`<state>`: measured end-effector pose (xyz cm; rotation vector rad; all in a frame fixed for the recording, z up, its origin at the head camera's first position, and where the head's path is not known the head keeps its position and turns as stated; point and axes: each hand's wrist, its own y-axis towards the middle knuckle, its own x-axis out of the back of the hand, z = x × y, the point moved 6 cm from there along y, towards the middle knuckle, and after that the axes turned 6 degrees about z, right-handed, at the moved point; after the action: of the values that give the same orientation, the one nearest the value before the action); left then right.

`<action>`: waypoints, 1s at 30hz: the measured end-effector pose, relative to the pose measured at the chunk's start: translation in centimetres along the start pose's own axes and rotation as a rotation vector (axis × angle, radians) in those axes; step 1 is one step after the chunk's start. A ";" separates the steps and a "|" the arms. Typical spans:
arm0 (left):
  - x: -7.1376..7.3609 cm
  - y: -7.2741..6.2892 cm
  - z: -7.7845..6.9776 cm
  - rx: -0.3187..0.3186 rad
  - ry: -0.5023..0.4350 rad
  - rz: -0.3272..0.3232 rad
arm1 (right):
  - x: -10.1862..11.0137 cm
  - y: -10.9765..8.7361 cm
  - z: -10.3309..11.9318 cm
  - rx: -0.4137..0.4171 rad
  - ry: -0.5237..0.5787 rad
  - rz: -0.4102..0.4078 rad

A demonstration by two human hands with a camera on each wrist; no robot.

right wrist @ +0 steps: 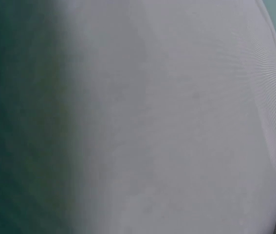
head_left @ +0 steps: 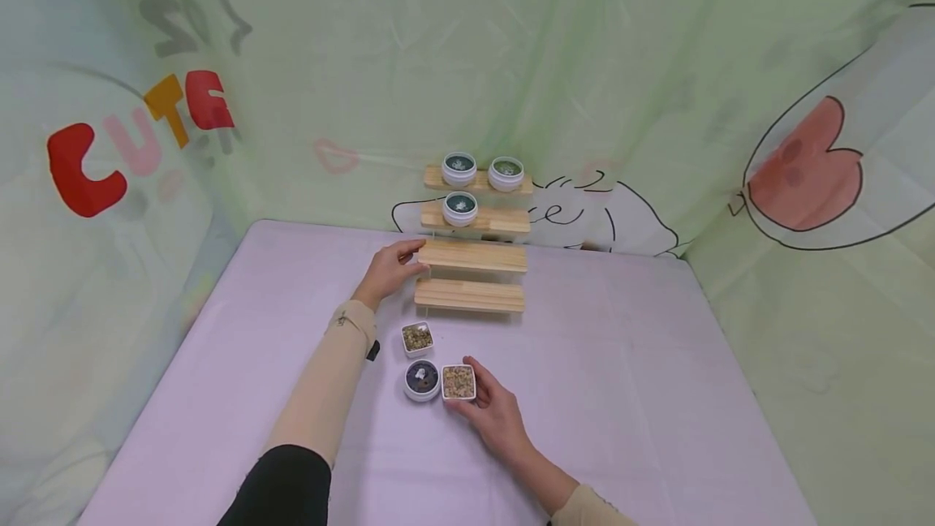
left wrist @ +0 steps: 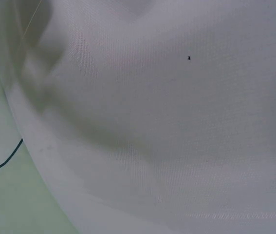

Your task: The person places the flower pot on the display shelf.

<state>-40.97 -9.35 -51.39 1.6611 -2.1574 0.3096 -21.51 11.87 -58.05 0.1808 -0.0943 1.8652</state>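
In the head view my left hand (head_left: 389, 270) grips the left end of a tiered wooden display stand (head_left: 472, 256), fingers at the third step from the top and thumb just below them. My right hand (head_left: 498, 412) holds a small square white dish (head_left: 458, 382) of pinkish-tan bits between thumb and fingers, low over the table. Left of that dish sits a round white jar (head_left: 422, 380) with a dark top. Just behind the jar is another square dish (head_left: 417, 338), filled with greenish-brown bits. The wrist views show mostly cloth, with the held things hidden.
Two round white jars with green tops, a left one (head_left: 458, 169) and a right one (head_left: 506, 174), stand on the top step. A third jar (head_left: 460, 208) is on the step below. A pale cloth (head_left: 621, 396) covers the table, and printed curtains (head_left: 351, 63) hang behind it.
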 end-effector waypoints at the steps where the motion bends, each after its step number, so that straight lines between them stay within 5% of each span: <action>1: 0.0 0.0 0.0 0.000 0.004 0.001 | 0.1 0.0 0.0 0.013 -0.006 -0.002; 12: -0.1 0.0 -0.3 -0.009 0.005 0.009 | 2.2 1.6 1.0 0.005 -0.016 -0.095; 30: -0.1 0.0 0.1 -0.008 0.025 0.011 | 9.6 11.2 9.2 0.030 -0.049 -0.232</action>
<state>-41.01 -9.29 -51.48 1.6327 -2.1475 0.3227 -34.22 16.17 -47.01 0.2473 -0.0760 1.6323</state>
